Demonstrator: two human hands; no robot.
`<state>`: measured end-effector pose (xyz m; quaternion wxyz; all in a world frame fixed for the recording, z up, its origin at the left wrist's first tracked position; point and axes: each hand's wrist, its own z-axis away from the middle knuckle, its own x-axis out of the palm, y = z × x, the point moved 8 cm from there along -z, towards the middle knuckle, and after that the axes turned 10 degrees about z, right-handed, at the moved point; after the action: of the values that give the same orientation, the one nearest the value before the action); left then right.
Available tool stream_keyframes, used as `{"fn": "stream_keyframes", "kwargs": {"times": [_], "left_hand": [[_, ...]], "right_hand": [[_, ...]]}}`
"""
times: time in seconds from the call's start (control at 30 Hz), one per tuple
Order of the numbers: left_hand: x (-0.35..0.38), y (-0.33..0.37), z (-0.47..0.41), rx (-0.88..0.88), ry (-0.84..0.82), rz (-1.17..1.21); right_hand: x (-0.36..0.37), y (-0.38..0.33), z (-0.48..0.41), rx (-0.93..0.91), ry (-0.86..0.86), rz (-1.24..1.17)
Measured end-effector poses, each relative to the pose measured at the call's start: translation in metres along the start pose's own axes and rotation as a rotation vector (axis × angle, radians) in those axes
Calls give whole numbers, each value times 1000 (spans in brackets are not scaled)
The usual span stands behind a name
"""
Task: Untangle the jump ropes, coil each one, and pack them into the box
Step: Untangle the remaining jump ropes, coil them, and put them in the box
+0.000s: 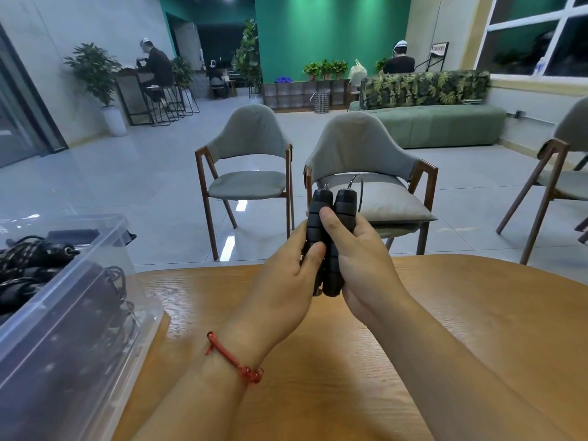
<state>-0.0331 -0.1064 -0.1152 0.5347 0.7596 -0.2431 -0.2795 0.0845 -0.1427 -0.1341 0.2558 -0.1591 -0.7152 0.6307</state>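
Observation:
Two black ribbed jump rope handles [331, 214] stand upright side by side above the wooden table [477, 313]. My left hand [286, 275] grips the left handle, thumb across its front. My right hand [359, 259] grips the right handle, its thumb pressed between the two. A thin dark cord [358, 186] loops out of the handle tops and drops behind my right hand. The clear plastic box [63, 329] sits at the table's left edge and holds several black coiled ropes [28, 259].
Two grey cushioned chairs [251, 163] with wooden frames stand just beyond the table's far edge, a third chair [560, 173] at the right. A green sofa [439, 122] and people seated at tables lie far back.

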Motion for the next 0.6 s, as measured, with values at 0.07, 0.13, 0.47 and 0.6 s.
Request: {"fn": "stream_keyframes", "kwargs": {"times": [0.07,0.13,0.47,0.6], "left_hand": [[1,3,0,27,29,23],[1,5,1,33,49,36],[5,11,7,66,29,-214],[2,11,10,61,101,-341]], "right_hand": [[1,-1,1,6,-13,-28],[1,-2,2,12,-24,-41],[10,-9,11,-17,-16,-155],[20,-11,19,-19,-70,-173]]}}
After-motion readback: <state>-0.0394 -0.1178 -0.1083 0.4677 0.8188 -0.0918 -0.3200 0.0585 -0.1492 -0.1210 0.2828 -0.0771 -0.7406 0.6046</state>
